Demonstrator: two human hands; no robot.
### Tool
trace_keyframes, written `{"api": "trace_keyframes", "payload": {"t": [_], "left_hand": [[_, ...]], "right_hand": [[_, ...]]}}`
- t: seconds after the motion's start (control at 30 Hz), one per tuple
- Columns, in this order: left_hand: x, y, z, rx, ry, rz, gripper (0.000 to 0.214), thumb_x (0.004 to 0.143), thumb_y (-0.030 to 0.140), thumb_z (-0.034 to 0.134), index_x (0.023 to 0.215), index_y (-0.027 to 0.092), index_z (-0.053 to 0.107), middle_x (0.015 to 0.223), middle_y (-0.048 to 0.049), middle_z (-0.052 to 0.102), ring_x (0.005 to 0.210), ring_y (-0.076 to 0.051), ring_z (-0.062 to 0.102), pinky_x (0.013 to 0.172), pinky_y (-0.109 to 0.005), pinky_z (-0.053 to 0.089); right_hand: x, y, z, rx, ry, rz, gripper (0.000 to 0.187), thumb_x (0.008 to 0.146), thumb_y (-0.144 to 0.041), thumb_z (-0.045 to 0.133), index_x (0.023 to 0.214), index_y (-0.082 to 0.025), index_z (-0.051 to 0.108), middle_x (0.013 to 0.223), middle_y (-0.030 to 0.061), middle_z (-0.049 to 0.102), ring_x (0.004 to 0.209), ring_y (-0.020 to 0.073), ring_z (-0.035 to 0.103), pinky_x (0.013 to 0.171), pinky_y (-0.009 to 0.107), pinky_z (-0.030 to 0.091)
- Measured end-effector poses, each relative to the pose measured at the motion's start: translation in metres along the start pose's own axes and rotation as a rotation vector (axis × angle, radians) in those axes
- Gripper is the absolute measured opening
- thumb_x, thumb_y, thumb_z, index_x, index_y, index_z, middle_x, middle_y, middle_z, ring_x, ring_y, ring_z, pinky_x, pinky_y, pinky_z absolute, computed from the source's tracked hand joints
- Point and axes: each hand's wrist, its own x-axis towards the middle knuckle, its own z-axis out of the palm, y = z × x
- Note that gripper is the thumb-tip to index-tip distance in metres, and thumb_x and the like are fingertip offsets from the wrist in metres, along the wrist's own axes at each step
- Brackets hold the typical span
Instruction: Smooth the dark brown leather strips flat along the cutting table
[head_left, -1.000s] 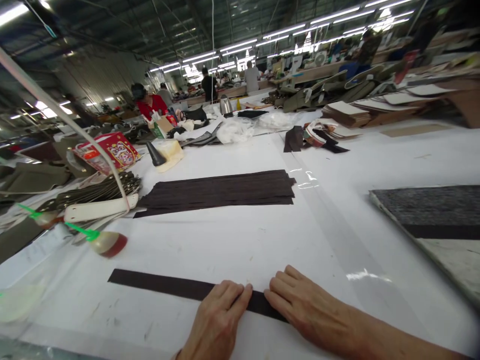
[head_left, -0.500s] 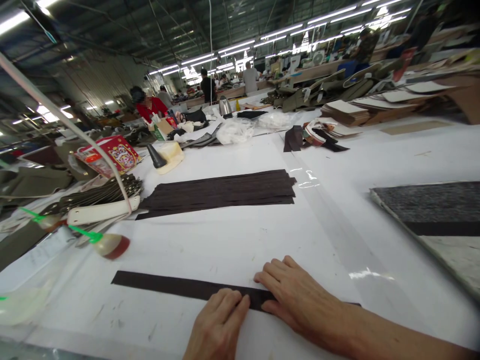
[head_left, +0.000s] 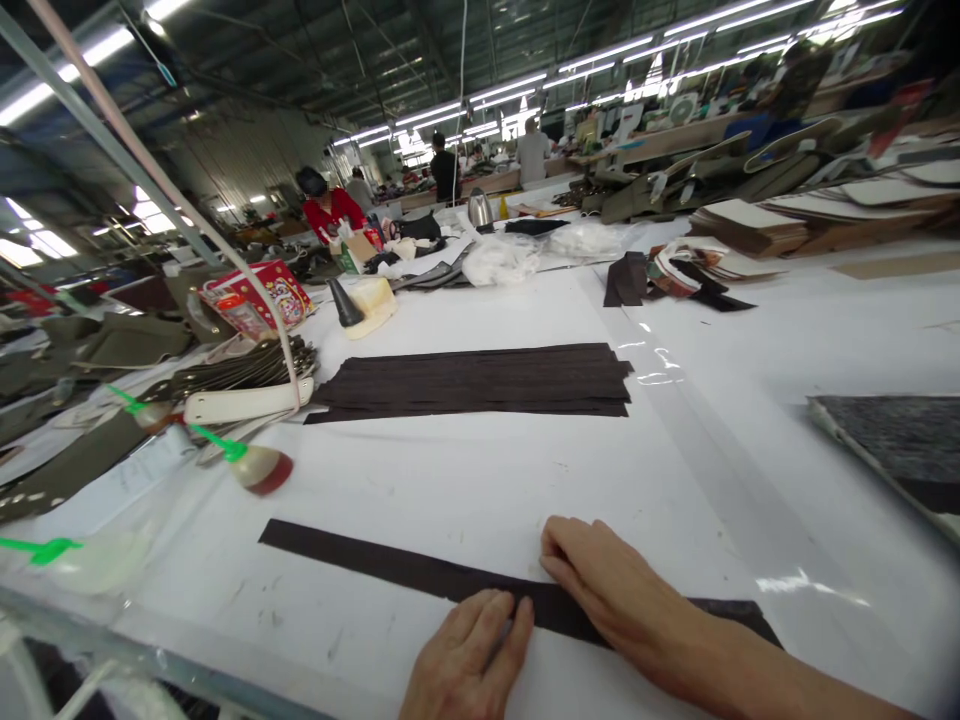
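Note:
A long dark brown strip (head_left: 360, 556) lies flat and slanting across the white table in front of me. My left hand (head_left: 472, 650) rests at the strip's near edge, fingers laid down on it and thumb slightly apart. Over the strip, to the right, is my right hand (head_left: 611, 580). Its fingers are curled in and closed, with the tips hidden, so anything in them cannot be made out. The right forearm covers part of the strip, whose right end shows beyond it. Farther back lies a stack of similar dark strips (head_left: 480, 382).
Squeeze bottles with green nozzles stand at left, one with reddish liquid (head_left: 264, 470). Behind are a white strap (head_left: 244, 402), a yellowish block with a black cone (head_left: 371, 305), and a red bag (head_left: 274, 292). A grey textured slab (head_left: 892, 435) lies right. People work in the distance.
The view has shifted, so most things sit farther right. My right hand's fingers, spread before, are now curled in. My left hand stays at the strip's near edge.

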Motion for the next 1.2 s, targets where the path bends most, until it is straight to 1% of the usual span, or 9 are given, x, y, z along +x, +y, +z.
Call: {"api": "trace_keyframes", "payload": {"t": [0.07, 0.13, 0.23, 0.37, 0.5, 0.63, 0.7, 0.8, 1.2], "left_hand": [[-0.003, 0.0, 0.001, 0.015, 0.006, 0.002, 0.034, 0.097, 0.012, 0.034, 0.113, 0.014, 0.064, 0.099, -0.0079, 0.07, 0.095, -0.018, 0.068, 0.081, -0.024, 0.058], [-0.007, 0.0, 0.003, 0.017, 0.004, 0.002, 0.033, 0.097, 0.012, 0.035, 0.113, 0.015, 0.064, 0.101, -0.0073, 0.071, 0.098, -0.017, 0.067, 0.084, -0.024, 0.057], [-0.009, 0.0, 0.005, 0.008, 0.0, 0.013, 0.033, 0.096, 0.011, 0.036, 0.112, 0.011, 0.064, 0.102, -0.0085, 0.071, 0.099, -0.018, 0.067, 0.086, -0.024, 0.057], [-0.009, 0.001, 0.006, -0.012, 0.006, 0.013, 0.031, 0.095, 0.009, 0.037, 0.111, 0.008, 0.064, 0.101, -0.0101, 0.071, 0.097, -0.02, 0.068, 0.086, -0.025, 0.057], [-0.005, 0.0, 0.005, -0.102, 0.03, -0.024, 0.029, 0.095, 0.009, 0.038, 0.109, 0.008, 0.063, 0.097, -0.0112, 0.071, 0.096, -0.02, 0.068, 0.085, -0.025, 0.058], [-0.005, -0.004, -0.003, -0.321, 0.125, -0.192, 0.027, 0.095, 0.008, 0.038, 0.108, 0.014, 0.061, 0.096, -0.0107, 0.066, 0.095, -0.015, 0.065, 0.081, -0.02, 0.056], [-0.006, -0.01, -0.008, -0.359, 0.132, -0.286, 0.028, 0.094, 0.008, 0.04, 0.114, 0.015, 0.058, 0.099, -0.0107, 0.063, 0.096, -0.015, 0.063, 0.081, -0.022, 0.056], [-0.009, -0.02, -0.013, -0.354, 0.005, -0.361, 0.035, 0.091, 0.004, 0.041, 0.122, 0.015, 0.054, 0.103, -0.0107, 0.062, 0.097, -0.017, 0.061, 0.084, -0.029, 0.056], [-0.011, -0.038, -0.012, -0.274, -0.251, -0.159, 0.051, 0.084, 0.0, 0.036, 0.132, 0.012, 0.049, 0.108, -0.0107, 0.063, 0.096, -0.021, 0.057, 0.083, -0.035, 0.056]], "right_hand": [[0.002, -0.003, 0.001, -0.063, 0.013, -0.158, 0.008, 0.09, -0.015, 0.057, 0.092, -0.021, 0.052, 0.09, 0.0, 0.059, 0.078, 0.0185, 0.053, 0.071, 0.032, 0.035], [0.006, -0.004, 0.008, -0.179, 0.043, -0.282, 0.018, 0.083, -0.014, 0.066, 0.093, -0.021, 0.053, 0.091, 0.0007, 0.058, 0.082, 0.0216, 0.051, 0.074, 0.035, 0.034], [0.015, -0.004, 0.024, -0.32, 0.068, -0.366, 0.018, 0.082, -0.006, 0.062, 0.081, -0.021, 0.051, 0.083, 0.0006, 0.055, 0.076, 0.0223, 0.049, 0.071, 0.036, 0.031], [0.02, -0.006, 0.03, -0.224, 0.043, -0.209, 0.017, 0.088, -0.004, 0.049, 0.082, -0.019, 0.05, 0.082, 0.0016, 0.056, 0.073, 0.0209, 0.049, 0.07, 0.036, 0.03], [0.017, -0.009, 0.015, -0.099, -0.018, -0.136, 0.022, 0.096, -0.008, 0.037, 0.083, -0.019, 0.05, 0.08, 0.001, 0.056, 0.072, 0.0193, 0.049, 0.069, 0.034, 0.032], [0.012, -0.01, 0.004, -0.025, -0.078, -0.166, 0.004, 0.094, -0.016, 0.053, 0.095, -0.02, 0.054, 0.092, 0.0014, 0.059, 0.081, 0.0201, 0.052, 0.073, 0.034, 0.035], [0.01, -0.01, 0.006, -0.052, -0.073, -0.18, 0.018, 0.087, -0.012, 0.062, 0.102, -0.02, 0.056, 0.098, 0.0027, 0.059, 0.088, 0.0228, 0.052, 0.076, 0.036, 0.035], [0.008, -0.008, 0.013, -0.077, -0.047, -0.203, 0.026, 0.084, -0.003, 0.06, 0.103, -0.02, 0.056, 0.098, 0.0031, 0.059, 0.089, 0.0241, 0.052, 0.079, 0.038, 0.036], [-0.003, 0.014, 0.016, -0.163, -0.036, -0.405, 0.016, 0.088, 0.0, 0.055, 0.087, -0.017, 0.055, 0.087, 0.0016, 0.055, 0.079, 0.019, 0.05, 0.077, 0.033, 0.041]]}}
